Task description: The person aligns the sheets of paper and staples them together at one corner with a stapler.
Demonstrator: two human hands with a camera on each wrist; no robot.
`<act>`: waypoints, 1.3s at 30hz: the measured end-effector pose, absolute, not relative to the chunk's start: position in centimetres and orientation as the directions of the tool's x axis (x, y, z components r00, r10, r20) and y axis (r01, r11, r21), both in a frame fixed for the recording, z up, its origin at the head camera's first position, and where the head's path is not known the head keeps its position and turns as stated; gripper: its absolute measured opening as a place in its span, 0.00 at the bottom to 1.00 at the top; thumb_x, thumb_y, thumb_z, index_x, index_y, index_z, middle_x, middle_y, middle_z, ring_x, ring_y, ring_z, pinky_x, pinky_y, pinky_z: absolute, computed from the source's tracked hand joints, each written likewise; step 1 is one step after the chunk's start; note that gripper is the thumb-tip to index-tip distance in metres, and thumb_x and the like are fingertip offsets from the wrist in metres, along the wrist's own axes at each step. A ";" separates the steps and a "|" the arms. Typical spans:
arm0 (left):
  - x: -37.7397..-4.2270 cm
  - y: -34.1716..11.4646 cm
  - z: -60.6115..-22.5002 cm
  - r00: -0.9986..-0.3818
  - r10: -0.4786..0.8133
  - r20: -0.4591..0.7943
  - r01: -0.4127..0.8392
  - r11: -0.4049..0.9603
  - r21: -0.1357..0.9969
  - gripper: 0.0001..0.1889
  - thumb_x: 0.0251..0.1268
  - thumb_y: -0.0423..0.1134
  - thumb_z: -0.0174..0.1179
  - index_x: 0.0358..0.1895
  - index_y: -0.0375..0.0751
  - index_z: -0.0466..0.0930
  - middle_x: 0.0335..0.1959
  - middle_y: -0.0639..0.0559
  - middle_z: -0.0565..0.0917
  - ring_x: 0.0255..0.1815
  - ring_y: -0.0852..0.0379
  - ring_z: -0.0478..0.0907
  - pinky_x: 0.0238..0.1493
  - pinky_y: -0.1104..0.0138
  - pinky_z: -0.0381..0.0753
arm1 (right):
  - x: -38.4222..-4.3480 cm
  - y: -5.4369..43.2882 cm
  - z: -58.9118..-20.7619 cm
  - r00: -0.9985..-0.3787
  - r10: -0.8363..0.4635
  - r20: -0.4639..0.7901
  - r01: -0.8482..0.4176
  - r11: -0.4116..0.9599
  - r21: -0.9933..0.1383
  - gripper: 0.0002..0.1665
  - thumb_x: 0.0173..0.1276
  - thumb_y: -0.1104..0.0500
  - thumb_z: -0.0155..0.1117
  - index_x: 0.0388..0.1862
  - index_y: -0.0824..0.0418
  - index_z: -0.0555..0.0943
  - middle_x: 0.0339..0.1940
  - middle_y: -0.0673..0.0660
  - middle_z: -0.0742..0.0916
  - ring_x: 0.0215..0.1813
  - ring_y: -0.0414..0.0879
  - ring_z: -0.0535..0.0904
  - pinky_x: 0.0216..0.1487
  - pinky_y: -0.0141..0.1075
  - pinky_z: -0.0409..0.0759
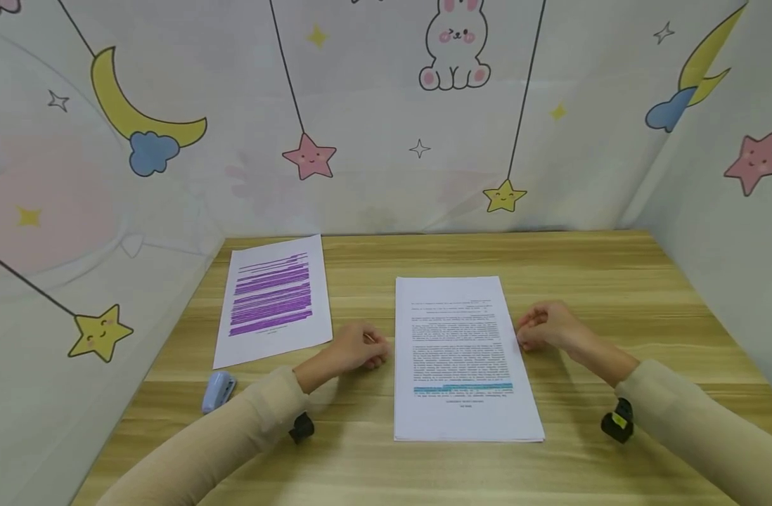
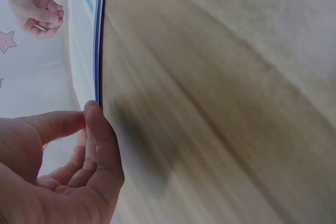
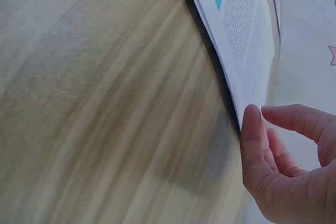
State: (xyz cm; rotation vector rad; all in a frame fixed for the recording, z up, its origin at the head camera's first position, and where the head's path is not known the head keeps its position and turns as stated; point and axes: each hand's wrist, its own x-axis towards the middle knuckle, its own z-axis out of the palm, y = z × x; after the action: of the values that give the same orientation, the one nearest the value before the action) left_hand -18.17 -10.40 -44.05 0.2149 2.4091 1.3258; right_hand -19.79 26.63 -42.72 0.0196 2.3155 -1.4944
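A stack of printed paper sheets point(image 1: 462, 414) lies on the table, its text upside down in the head view, with teal highlighting across lines near the front end. My left hand point(image 1: 361, 346) is beside the stack's left edge, fingers loosely curled; in the left wrist view its thumb and forefinger tips meet right at the paper's edge. At the opposite long side is my right hand point(image 1: 550, 327). Its fingertips are right at the edge in the right wrist view, with a small gap between thumb and forefinger. Neither hand shows a sheet between its fingers.
Left of the stack lies a single sheet point(image 1: 274, 302) covered with purple highlighted lines. A small light-blue stapler point(image 1: 218, 391) stands in front of it, near my left sleeve. The wood-grain table point(image 1: 361, 260) meets a patterned cloth backdrop point(image 1: 373, 91) at its far edge.
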 end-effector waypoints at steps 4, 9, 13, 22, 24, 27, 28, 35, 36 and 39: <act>-18.4 -11.0 -43.6 -0.923 0.276 -0.269 -0.085 0.534 0.841 0.06 0.69 0.31 0.62 0.38 0.29 0.82 0.27 0.44 0.86 0.26 0.55 0.84 0.30 0.65 0.86 | -20.1 25.9 -42.2 -0.933 -0.186 -0.306 0.191 0.465 -0.864 0.16 0.63 0.72 0.68 0.46 0.79 0.75 0.32 0.60 0.82 0.31 0.46 0.83 0.36 0.38 0.86; -18.9 -11.9 -43.1 -0.930 0.254 -0.264 -0.104 0.510 0.854 0.06 0.69 0.29 0.60 0.39 0.26 0.81 0.29 0.41 0.87 0.25 0.56 0.84 0.31 0.65 0.87 | -20.6 25.0 -41.6 -0.937 -0.203 -0.284 0.154 0.490 -0.858 0.15 0.64 0.70 0.68 0.46 0.79 0.77 0.32 0.60 0.83 0.32 0.48 0.85 0.40 0.40 0.87; -19.2 -12.6 -42.7 -0.925 0.245 -0.290 -0.144 0.479 0.866 0.06 0.70 0.30 0.60 0.38 0.26 0.81 0.30 0.39 0.87 0.25 0.56 0.84 0.32 0.64 0.87 | -21.0 24.1 -41.4 -0.932 -0.235 -0.276 0.138 0.475 -0.869 0.15 0.65 0.70 0.67 0.47 0.80 0.77 0.31 0.60 0.84 0.33 0.48 0.85 0.42 0.42 0.87; -19.6 -14.1 -41.7 -0.932 0.225 -0.283 -0.152 0.467 0.871 0.10 0.71 0.29 0.59 0.43 0.21 0.81 0.35 0.33 0.86 0.28 0.53 0.85 0.36 0.60 0.88 | -22.2 21.2 -40.6 -0.920 -0.297 -0.257 0.123 0.404 -0.906 0.15 0.66 0.72 0.65 0.48 0.82 0.76 0.31 0.61 0.84 0.34 0.49 0.86 0.47 0.48 0.86; -19.7 -14.4 -41.4 -0.935 0.217 -0.280 -0.153 0.465 0.872 0.10 0.71 0.29 0.58 0.43 0.21 0.81 0.36 0.33 0.86 0.30 0.51 0.86 0.37 0.60 0.88 | -22.4 20.2 -40.3 -0.920 -0.304 -0.250 0.117 0.395 -0.911 0.15 0.66 0.72 0.65 0.48 0.82 0.76 0.32 0.61 0.84 0.34 0.50 0.86 0.48 0.49 0.85; -19.9 -14.8 -40.9 -0.936 0.214 -0.280 -0.155 0.463 0.873 0.10 0.72 0.29 0.58 0.45 0.20 0.80 0.37 0.33 0.86 0.32 0.50 0.86 0.39 0.59 0.87 | -22.7 18.7 -39.9 -0.921 -0.310 -0.236 0.106 0.383 -0.918 0.15 0.66 0.72 0.66 0.48 0.81 0.76 0.32 0.62 0.85 0.35 0.51 0.86 0.50 0.52 0.84; -20.0 -14.9 -40.8 -0.936 0.213 -0.279 -0.154 0.465 0.872 0.10 0.72 0.29 0.58 0.45 0.20 0.80 0.37 0.33 0.86 0.32 0.50 0.86 0.39 0.59 0.87 | -22.8 18.2 -39.8 -0.922 -0.309 -0.232 0.103 0.382 -0.918 0.15 0.66 0.71 0.66 0.47 0.80 0.77 0.33 0.62 0.85 0.35 0.52 0.87 0.50 0.52 0.84; -20.3 -15.7 -40.0 -0.939 0.161 -0.304 -0.200 0.461 0.864 0.12 0.72 0.32 0.59 0.48 0.23 0.81 0.42 0.33 0.85 0.37 0.49 0.86 0.43 0.59 0.87 | -23.3 15.2 -39.5 -0.923 -0.316 -0.219 0.110 0.329 -0.938 0.13 0.65 0.71 0.68 0.45 0.79 0.79 0.34 0.64 0.86 0.36 0.55 0.87 0.52 0.54 0.82; -20.4 -15.9 -39.9 -0.938 0.159 -0.308 -0.206 0.460 0.864 0.12 0.72 0.32 0.59 0.49 0.23 0.80 0.43 0.33 0.85 0.38 0.49 0.86 0.43 0.59 0.87 | -23.4 14.9 -39.5 -0.921 -0.321 -0.219 0.113 0.319 -0.941 0.13 0.65 0.71 0.68 0.45 0.79 0.79 0.34 0.65 0.86 0.36 0.56 0.87 0.52 0.55 0.82; -20.5 -16.4 -39.6 -0.936 0.160 -0.313 -0.214 0.448 0.868 0.13 0.73 0.32 0.59 0.50 0.23 0.80 0.45 0.32 0.84 0.39 0.47 0.86 0.44 0.59 0.86 | -23.5 13.9 -39.4 -0.914 -0.341 -0.220 0.118 0.296 -0.948 0.13 0.65 0.72 0.67 0.45 0.80 0.79 0.36 0.67 0.86 0.37 0.57 0.87 0.51 0.54 0.83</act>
State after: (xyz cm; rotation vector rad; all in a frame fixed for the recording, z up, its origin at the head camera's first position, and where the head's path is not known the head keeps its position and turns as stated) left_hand -20.49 -16.44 -39.64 -0.0456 2.3531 1.4857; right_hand -23.49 13.94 -39.44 -0.1999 2.1894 -1.6509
